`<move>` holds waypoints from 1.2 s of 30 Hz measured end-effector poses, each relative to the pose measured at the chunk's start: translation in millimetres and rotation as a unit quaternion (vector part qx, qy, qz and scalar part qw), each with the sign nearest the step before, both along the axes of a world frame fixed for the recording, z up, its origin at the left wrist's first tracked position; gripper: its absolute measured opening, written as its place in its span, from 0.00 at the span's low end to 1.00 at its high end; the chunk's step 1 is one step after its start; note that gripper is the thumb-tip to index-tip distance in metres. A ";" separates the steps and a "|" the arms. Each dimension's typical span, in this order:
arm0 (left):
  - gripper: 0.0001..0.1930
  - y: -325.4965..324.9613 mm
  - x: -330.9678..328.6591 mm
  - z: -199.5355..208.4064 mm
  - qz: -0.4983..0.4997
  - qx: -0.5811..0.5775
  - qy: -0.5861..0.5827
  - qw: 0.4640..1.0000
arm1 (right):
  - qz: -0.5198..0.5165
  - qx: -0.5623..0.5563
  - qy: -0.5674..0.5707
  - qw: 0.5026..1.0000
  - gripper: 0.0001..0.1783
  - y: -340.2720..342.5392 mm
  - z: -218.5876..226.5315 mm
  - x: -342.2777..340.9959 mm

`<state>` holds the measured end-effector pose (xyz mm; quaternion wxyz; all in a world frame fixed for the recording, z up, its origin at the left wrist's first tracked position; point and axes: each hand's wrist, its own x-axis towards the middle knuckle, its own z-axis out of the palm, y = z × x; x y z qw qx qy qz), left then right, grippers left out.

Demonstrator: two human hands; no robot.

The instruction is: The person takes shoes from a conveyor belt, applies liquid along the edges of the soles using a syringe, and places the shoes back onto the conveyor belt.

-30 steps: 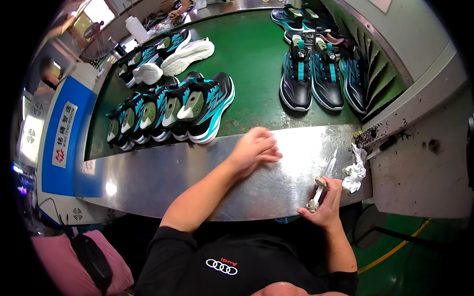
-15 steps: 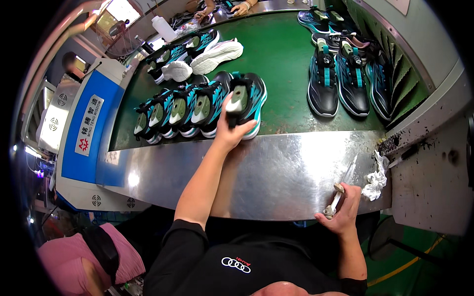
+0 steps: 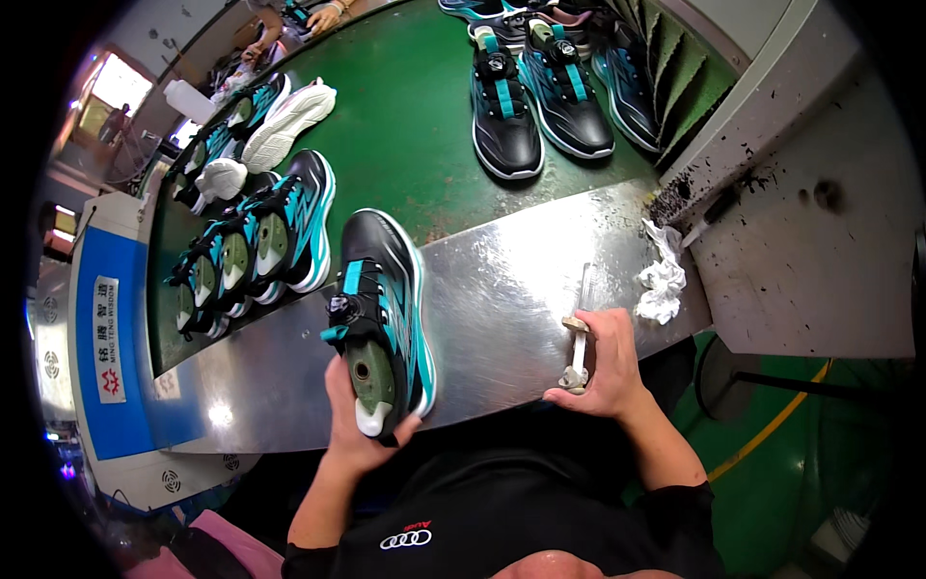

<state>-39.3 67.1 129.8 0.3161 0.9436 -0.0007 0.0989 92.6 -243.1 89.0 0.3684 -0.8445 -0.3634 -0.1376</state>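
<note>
Left hand (image 3: 359, 425): fingers wrapped around the heel end of a black and teal shoe (image 3: 381, 318), thumb on one side, the others curled under the sole. The shoe is carried toe away from the person, upper facing up, with a green last (image 3: 371, 372) filling its opening. It sits over the near edge of the steel bench (image 3: 502, 309), partly resting on it or just above; contact cannot be confirmed. Holding by the heel appears to keep the upper and the dial fastener exposed to view.

Right hand (image 3: 600, 362): fist drawn tight about a slim pale tool (image 3: 579, 333), apparently a brush or applicator with a light handle. The handle runs through the fist, one end pointing away from the person along the bench, the butt end showing below the fingers. The hand rests on the bench, near its right end, well apart from the shoe.

Surroundings: a crumpled white rag (image 3: 662, 280) lies just beyond the right hand at the bench corner, beside dark spatter on the grey side table (image 3: 810, 251). Behind the bench, a green belt (image 3: 405, 145) carries a row of matching shoes (image 3: 256, 256) on the left and further pairs (image 3: 540, 87) at the far right. Another person's hands (image 3: 323, 17) show at the belt's far end.
</note>
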 end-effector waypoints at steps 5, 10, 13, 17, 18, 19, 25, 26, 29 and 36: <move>0.51 31.1 23.4 -5.2 0.056 -0.525 0.044 0.848 | 0.023 0.053 0.137 0.989 0.50 -12.9 5.3 -15.0; 0.18 107.5 120.1 -37.0 0.120 -0.479 0.160 0.855 | 0.024 0.188 0.330 0.925 0.56 -19.7 -0.2 -37.9; 0.19 99.5 144.1 -14.5 0.128 -0.344 0.261 0.893 | 0.028 0.204 0.378 0.902 0.59 -19.0 11.3 -41.6; 0.22 72.5 141.5 -13.3 0.074 -0.517 0.130 0.843 | 0.055 0.149 0.394 0.905 0.59 -26.5 18.6 -50.5; 0.22 61.2 142.4 -2.3 0.063 -0.547 0.092 0.829 | 0.067 0.146 0.405 0.900 0.59 -25.5 23.7 -52.8; 0.22 55.2 141.0 4.0 0.033 -0.566 0.054 0.822 | 0.081 0.178 0.435 0.879 0.59 -23.4 30.9 -54.2; 0.31 46.4 92.2 18.0 -0.094 -0.713 -0.054 0.693 | 0.158 0.366 0.507 0.764 0.59 18.7 80.9 -47.8; 0.31 49.5 85.1 10.2 -0.073 -0.739 -0.050 0.668 | 0.199 0.392 0.513 0.737 0.57 32.8 94.3 -44.7; 0.32 56.6 75.6 13.9 -0.099 -0.729 -0.038 0.677 | 0.324 0.422 0.519 0.669 0.63 52.7 101.3 -31.6; 0.35 57.1 67.0 -0.5 -0.140 -0.667 -0.090 0.726 | 0.428 0.419 0.499 0.626 0.58 116.6 142.2 -25.8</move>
